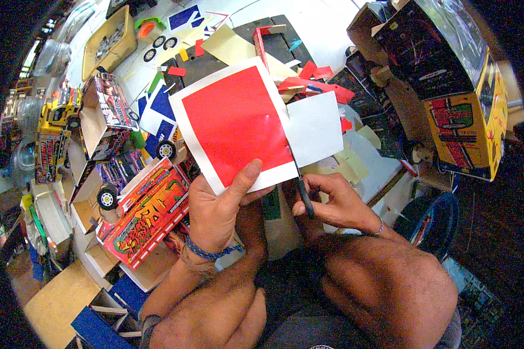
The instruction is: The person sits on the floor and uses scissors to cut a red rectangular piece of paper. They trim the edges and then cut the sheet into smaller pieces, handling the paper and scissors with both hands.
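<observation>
A red sheet with a white border (236,125) is pinched at its lower edge by my left hand (224,206), thumb on top. My right hand (337,200) grips dark-handled scissors (304,195), whose blades meet the sheet's lower right edge. Right of the blades, a plain white flap of paper (315,128) sticks out beside the red part; whether it is still joined to the sheet I cannot tell. The scissors' blades are partly hidden by the paper. Just left of my left hand lies a red toy truck body (148,212) with graffiti-style decoration.
Paper scraps (230,49) in cream, red and blue cover the dark board ahead. Loose toy wheels (159,42) and a yellow tray (108,43) lie far left. A yellow toy truck (55,119) stands left. A big yellow-and-black box body (466,128) stands right, near a dark blue round tub (436,221).
</observation>
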A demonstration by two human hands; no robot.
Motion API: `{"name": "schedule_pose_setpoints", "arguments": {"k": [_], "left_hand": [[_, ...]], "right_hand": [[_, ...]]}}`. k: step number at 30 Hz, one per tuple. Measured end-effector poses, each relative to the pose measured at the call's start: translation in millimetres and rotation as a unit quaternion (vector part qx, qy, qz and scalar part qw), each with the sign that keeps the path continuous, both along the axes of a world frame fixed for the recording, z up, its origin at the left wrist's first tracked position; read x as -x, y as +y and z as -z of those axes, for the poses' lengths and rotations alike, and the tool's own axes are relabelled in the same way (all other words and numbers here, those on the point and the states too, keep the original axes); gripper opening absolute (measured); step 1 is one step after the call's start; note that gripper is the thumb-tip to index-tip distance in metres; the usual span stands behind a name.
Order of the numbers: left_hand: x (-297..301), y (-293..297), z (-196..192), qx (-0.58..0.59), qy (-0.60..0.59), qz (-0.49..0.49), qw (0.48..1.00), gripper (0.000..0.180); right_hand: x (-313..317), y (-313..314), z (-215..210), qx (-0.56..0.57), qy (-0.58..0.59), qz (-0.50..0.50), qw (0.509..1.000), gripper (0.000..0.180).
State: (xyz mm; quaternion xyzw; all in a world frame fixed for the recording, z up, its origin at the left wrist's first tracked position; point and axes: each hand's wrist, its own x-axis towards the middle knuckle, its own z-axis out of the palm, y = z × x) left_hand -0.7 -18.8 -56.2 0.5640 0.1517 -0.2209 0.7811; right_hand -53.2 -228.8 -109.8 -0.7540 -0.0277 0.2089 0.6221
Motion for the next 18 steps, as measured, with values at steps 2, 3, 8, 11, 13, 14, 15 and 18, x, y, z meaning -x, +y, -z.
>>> {"name": "schedule_pose_setpoints", "arguments": {"k": [2, 3, 8, 11, 13, 14, 15, 18], "left_hand": [[0.8, 0.0, 1.1, -0.004, 0.002, 0.008, 1.000, 0.030], [1.2, 0.0, 1.7, -0.007, 0.004, 0.012, 1.000, 0.031], [2.5, -0.3, 4.9, -0.009, 0.009, 0.014, 1.000, 0.031], [3.4, -0.8, 5.6, -0.021, 0.004, 0.023, 0.999, 0.031], [4.6, -1.5, 5.2, -0.058, 0.009, 0.039, 0.998, 0.030], [5.3, -1.7, 4.8, -0.034, 0.003, 0.034, 0.999, 0.030], [6.0, -2.0, 4.4, -0.023, 0.013, 0.029, 0.999, 0.030], [9.7, -1.7, 2.7, -0.007, 0.033, 0.025, 0.999, 0.030]], "right_hand": [[0.4, -0.6, -0.4, 0.011, 0.002, 0.001, 1.000, 0.039], [0.6, -1.1, -0.6, 0.016, 0.003, 0.002, 1.000, 0.038], [0.3, -0.3, 0.4, 0.005, 0.009, 0.012, 1.000, 0.038], [0.8, 1.2, 0.8, -0.015, 0.013, 0.027, 0.999, 0.038], [1.4, 2.7, 1.0, -0.047, 0.001, 0.049, 0.998, 0.037], [1.5, 2.4, 0.9, -0.030, 0.005, 0.042, 0.999, 0.036], [1.0, 1.8, 0.9, -0.013, 0.010, 0.037, 0.999, 0.035], [3.3, 1.5, -0.6, -0.016, 0.015, 0.035, 0.999, 0.032]]}}
